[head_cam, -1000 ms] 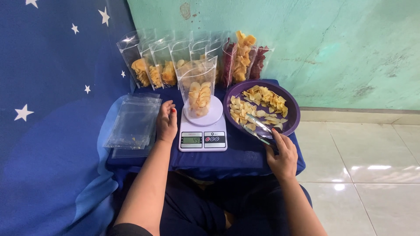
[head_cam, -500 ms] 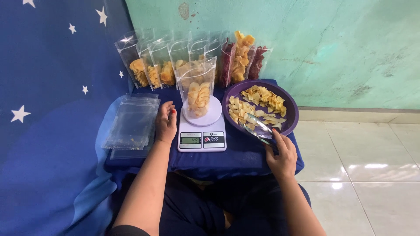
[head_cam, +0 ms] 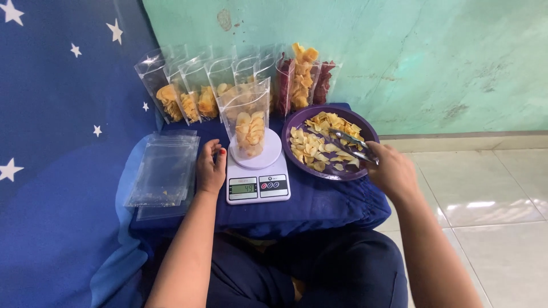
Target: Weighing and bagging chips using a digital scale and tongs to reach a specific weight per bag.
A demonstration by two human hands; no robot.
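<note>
My right hand (head_cam: 393, 172) grips metal tongs (head_cam: 349, 144) whose tips rest among yellow chips on a round purple plate (head_cam: 305, 117). A clear standing pouch (head_cam: 247, 117), partly filled with chips, stands upright on a white kitchen scale (head_cam: 258, 178) with a lit display. My left hand (head_cam: 211, 166) rests loosely curled on the blue cloth just left of the scale, holding nothing, next to a stack of empty clear pouches (head_cam: 164, 169).
A row of several filled clear pouches (head_cam: 188, 94) with yellow and dark red chips lines the back against a green wall (head_cam: 434, 51). A blue star-patterned cloth (head_cam: 51, 142) covers the left. White floor tiles (head_cam: 491, 182) lie to the right.
My right hand has moved up from the front edge of the cloth to the plate and now holds the tongs. My left hand stayed beside the scale.
</note>
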